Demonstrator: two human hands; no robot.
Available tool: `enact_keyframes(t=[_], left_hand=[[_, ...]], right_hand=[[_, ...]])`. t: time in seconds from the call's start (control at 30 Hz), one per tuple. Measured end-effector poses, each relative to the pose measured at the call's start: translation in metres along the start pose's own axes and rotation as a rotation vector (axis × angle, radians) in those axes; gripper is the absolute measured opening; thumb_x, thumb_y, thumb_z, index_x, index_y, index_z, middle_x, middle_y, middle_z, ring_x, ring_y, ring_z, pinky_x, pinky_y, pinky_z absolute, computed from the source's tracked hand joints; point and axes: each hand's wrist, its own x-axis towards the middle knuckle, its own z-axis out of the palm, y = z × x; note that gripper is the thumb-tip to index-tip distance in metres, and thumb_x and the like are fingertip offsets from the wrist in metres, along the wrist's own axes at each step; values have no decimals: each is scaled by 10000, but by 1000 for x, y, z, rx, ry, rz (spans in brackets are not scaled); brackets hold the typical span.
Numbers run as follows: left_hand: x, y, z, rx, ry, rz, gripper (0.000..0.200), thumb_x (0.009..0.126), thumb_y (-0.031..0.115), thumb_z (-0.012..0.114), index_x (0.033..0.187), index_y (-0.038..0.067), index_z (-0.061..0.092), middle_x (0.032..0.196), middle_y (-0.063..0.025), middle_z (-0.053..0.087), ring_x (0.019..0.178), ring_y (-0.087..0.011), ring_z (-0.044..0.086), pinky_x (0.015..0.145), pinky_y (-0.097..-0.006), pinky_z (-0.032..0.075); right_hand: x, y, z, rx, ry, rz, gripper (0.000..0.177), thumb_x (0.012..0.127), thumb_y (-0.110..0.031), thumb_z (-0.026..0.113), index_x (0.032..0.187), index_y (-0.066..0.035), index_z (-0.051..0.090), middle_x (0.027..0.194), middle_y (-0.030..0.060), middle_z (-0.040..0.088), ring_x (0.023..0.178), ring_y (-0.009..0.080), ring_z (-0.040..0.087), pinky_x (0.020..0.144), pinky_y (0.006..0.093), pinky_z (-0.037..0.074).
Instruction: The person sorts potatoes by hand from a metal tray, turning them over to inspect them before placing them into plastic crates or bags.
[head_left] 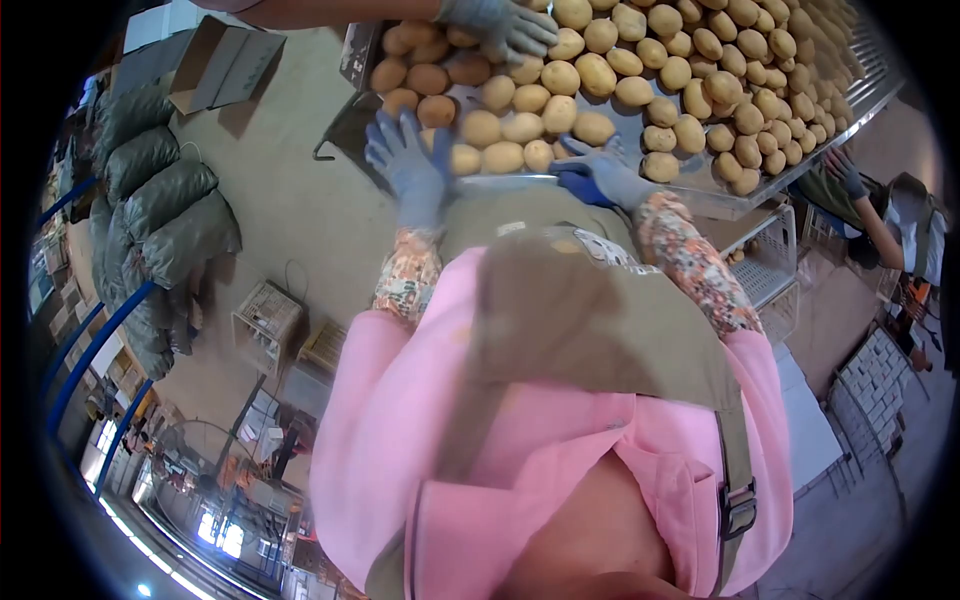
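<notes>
Many yellow potatoes lie on a metal table. Gloved in grey-blue, my left hand rests at the table's near left edge with its fingers spread, beside the leftmost potatoes. My right hand, in a similar glove with a blue palm, is at the near edge, its fingers apart, just below a potato. Neither hand is seen to hold anything. Browner potatoes sit at the table's left end.
Another person's gloved hand reaches over the potatoes from the top. A co-worker's arm shows at the right. Filled sacks, an open cardboard box and crates stand left. A white crate is under the table.
</notes>
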Motion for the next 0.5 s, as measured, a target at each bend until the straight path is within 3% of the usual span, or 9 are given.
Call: enact_keyframes(t=[0.07, 0.17, 0.23, 0.3, 0.33, 0.37, 0.43, 0.47, 0.5], left_hand=[[14, 21, 10, 9, 30, 100, 680, 853, 487, 570, 1422, 154, 402, 1513, -192, 260, 1375, -450, 217, 1090, -563, 190], [35, 49, 31, -89, -243, 234, 670, 879, 531, 498, 1429, 162, 394, 1496, -165, 318, 1364, -398, 286, 1110, -555, 155], [33, 56, 32, -65, -225, 290, 676, 881, 543, 488, 1431, 161, 392, 1490, -152, 335, 1361, -390, 296, 1107, -562, 151], [25, 53, 27, -28, -209, 331, 683, 884, 556, 478, 1433, 160, 390, 1485, -138, 351, 1358, -382, 307, 1104, -570, 147], [21, 46, 24, 18, -178, 330, 691, 884, 568, 466, 1436, 161, 386, 1483, -132, 358, 1359, -382, 305, 1102, -575, 142], [15, 37, 23, 66, -151, 325, 699, 885, 580, 455, 1440, 162, 381, 1480, -126, 364, 1360, -381, 304, 1101, -581, 136], [-1, 10, 24, 73, -165, 317, 723, 877, 600, 448, 1444, 156, 376, 1508, -116, 318, 1401, -381, 214, 1120, -578, 72], [-11, 6, 19, 75, -178, 237, 722, 876, 588, 462, 1443, 149, 375, 1515, -116, 300, 1412, -381, 182, 1124, -573, 66], [-18, 2, 14, 79, -188, 160, 721, 875, 576, 476, 1442, 142, 374, 1523, -117, 282, 1422, -381, 151, 1128, -567, 60]], right_hand=[[17, -16, 4, 264, -185, 125, 362, 899, -376, 564, 1225, -230, 628, 1414, 124, 468, 1310, 316, 416, 1125, 459, 231], [15, -42, -14, 266, -139, 92, 373, 901, -367, 556, 1240, -226, 617, 1426, 77, 466, 1308, 277, 428, 1118, 408, 260], [7, -41, -25, 204, -112, 60, 353, 913, -276, 558, 1255, -203, 604, 1419, 75, 474, 1291, 266, 444, 1088, 382, 319], [-7, -9, -25, 616, 29, -162, 466, 839, -275, 633, 1282, -146, 575, 1392, 135, 490, 1247, 287, 494, 1073, 364, 348], [-11, 7, -25, 510, 91, -94, 498, 826, -206, 663, 1304, -130, 546, 1371, 128, 504, 1250, 275, 484, 1072, 373, 350], [-22, 25, -15, 672, 253, -13, 475, 825, -157, 664, 1287, -128, 557, 1357, 132, 510, 1248, 297, 482, 1062, 378, 362], [-41, 74, -6, 27, 577, 170, 435, 871, -263, 600, 1296, -179, 555, 1381, 152, 482, 1277, 349, 440, 1088, 442, 306], [-58, 52, -24, -305, 419, 409, 399, 902, -301, 543, 1294, -228, 562, 1424, 135, 443, 1331, 385, 358, 1108, 513, 228], [-69, 69, -15, -370, 327, 429, 381, 912, -281, 527, 1291, -265, 567, 1471, 105, 395, 1379, 415, 264, 1122, 549, 157]])
